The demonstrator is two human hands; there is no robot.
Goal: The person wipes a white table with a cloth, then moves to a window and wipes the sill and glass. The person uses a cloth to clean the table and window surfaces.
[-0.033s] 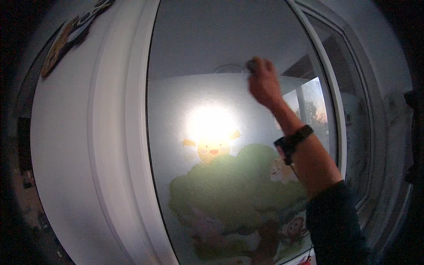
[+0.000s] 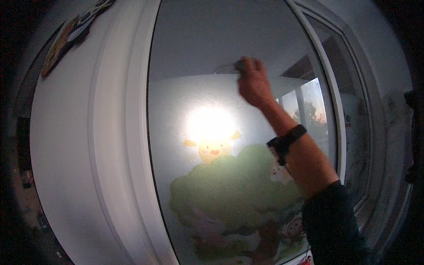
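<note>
My right hand (image 2: 254, 84) is raised against a tall glass pane (image 2: 229, 31), near the upper edge of a frosted film (image 2: 172, 101). Its fingers are closed around a small dark grey wad (image 2: 240, 66), pressed to or held just off the glass; blur hides its exact kind. On the film are a yellow smiling sun (image 2: 214, 152), a green treetop (image 2: 229, 181) and small animals. A black wristband (image 2: 287, 139) with a small dark box circles my right wrist, below a dark sleeve (image 2: 331, 216). My left hand is out of the picture.
White frame moulding (image 2: 112, 132) and a pale wall panel (image 2: 62, 132) stand on the left, with a wooden sign (image 2: 57, 55) at the upper left. A white window post (image 2: 324, 66) borders the pane on the right. Bright light glares off the film.
My right hand has slid a short way left along the film's top edge, still gripping the dark wad. The forearm has followed it.
</note>
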